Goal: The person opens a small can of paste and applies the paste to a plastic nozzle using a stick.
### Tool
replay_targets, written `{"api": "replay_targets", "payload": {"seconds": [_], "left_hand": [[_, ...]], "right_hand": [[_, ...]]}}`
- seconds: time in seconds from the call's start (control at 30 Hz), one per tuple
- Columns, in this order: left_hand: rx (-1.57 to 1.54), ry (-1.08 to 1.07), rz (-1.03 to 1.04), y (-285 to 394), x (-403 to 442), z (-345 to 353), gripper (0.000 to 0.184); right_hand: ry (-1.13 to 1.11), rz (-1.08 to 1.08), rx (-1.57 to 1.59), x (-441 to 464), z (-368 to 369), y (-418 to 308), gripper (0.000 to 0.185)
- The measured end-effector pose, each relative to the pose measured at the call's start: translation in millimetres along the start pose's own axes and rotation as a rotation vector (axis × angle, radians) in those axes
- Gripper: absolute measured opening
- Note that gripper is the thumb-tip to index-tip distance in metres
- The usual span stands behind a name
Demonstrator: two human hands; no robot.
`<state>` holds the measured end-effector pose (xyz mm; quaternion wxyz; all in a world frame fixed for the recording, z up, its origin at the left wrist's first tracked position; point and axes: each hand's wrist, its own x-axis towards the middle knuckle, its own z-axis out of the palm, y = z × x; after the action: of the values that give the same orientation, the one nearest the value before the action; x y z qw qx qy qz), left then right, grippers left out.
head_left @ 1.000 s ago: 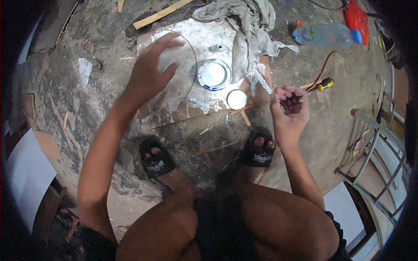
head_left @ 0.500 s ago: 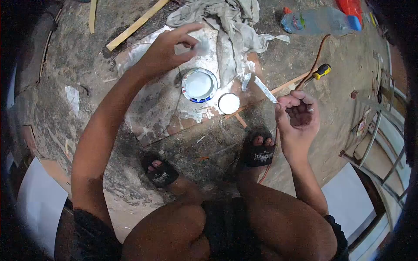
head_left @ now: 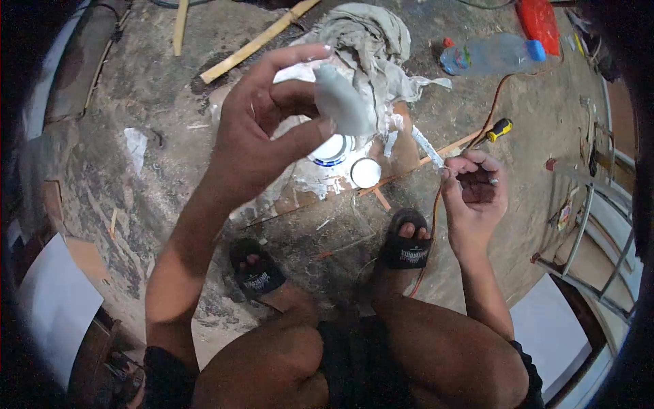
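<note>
My left hand (head_left: 255,129) is raised over the work area, thumb and fingers closed on a pale, rounded thing (head_left: 344,105) too blurred to name. Partly hidden below it is an open tin of white paint (head_left: 332,151). Just right of the tin lies a white round lid (head_left: 366,173). My right hand (head_left: 478,194) pinches the near end of a thin flat strip coated in white (head_left: 426,144). That strip points up and left toward the paint-smeared board (head_left: 407,146). White smears mark the fingers of both hands.
A crumpled, stained cloth (head_left: 364,37) lies beyond the tin. Farther right are a plastic bottle (head_left: 490,56), a red bag (head_left: 539,24) and a yellow-black screwdriver (head_left: 501,129) beside a brown cord (head_left: 492,109). Wooden strips (head_left: 255,44) lie at the upper left. A metal frame (head_left: 579,225) stands at right.
My left hand has come closer to the camera and looks larger, with the pale thing still in it. My right hand has shifted slightly right and down, keeping the strip. The view has tilted a little.
</note>
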<state>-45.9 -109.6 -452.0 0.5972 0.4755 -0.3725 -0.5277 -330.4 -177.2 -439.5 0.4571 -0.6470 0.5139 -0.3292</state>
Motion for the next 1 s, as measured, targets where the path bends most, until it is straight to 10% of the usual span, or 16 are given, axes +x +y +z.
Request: {"api": "replay_targets", "payload": {"seconds": [0.6,0.83,1.0], "left_hand": [[-1.224,-0.04,-0.06,61.6,-90.4,35.7,0.072],[-1.114,0.011,-0.091,60.3,-93.9,40.9,0.072],[-0.181,0.273,-0.24,53.0,-89.9,25.2,0.071]], "right_hand": [[-0.131,-0.12,0.178,5.5,24.9,-13.3,0.028],[-0.123,-0.119,0.194,7.0,25.0,-21.1,0.027],[-0.115,-0.197,0.121,10.0,24.6,-16.6,0.025]]}}
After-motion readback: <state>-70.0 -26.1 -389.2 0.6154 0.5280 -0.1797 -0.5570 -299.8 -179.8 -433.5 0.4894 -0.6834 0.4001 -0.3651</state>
